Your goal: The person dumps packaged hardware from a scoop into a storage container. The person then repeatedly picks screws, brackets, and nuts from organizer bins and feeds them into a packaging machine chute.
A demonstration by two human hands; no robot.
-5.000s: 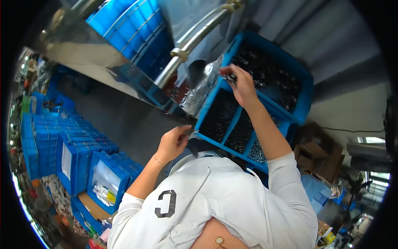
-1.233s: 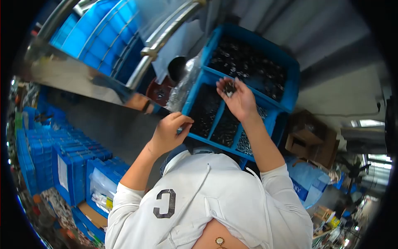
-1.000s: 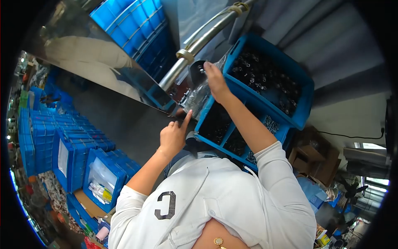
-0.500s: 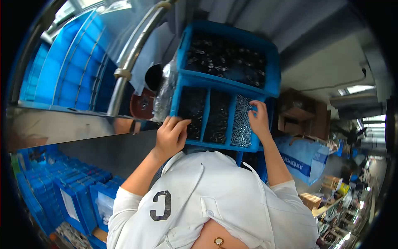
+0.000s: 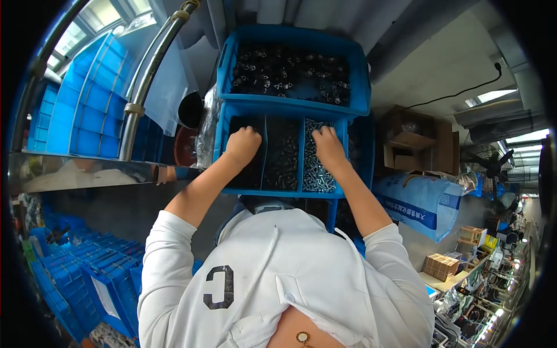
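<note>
A blue divided bin (image 5: 282,193) lies in front of me, with three compartments side by side. My left hand (image 5: 245,144) reaches into the left compartment, its fingers curled down among small dark parts (image 5: 246,174); whatever is between the fingertips is hidden. Over the right compartment, my right hand (image 5: 329,146) has its fingers bent together at the upper part of a pile of silver screws (image 5: 318,177). I cannot make out what they pinch. More small black parts (image 5: 282,151) fill the middle compartment, which neither hand touches.
Behind the divided bin stands another blue bin (image 5: 364,87) of black, ring-like parts. A metal pole (image 5: 139,95) and a plastic-wrapped bundle (image 5: 208,133) are on the left. Cardboard boxes (image 5: 409,139) and a blue-white sack (image 5: 418,203) are on the right.
My left hand has moved forward from the bin's near left side into the left compartment. My right hand has closed in over the screws, its fingers more bent. The view has shifted slightly.
</note>
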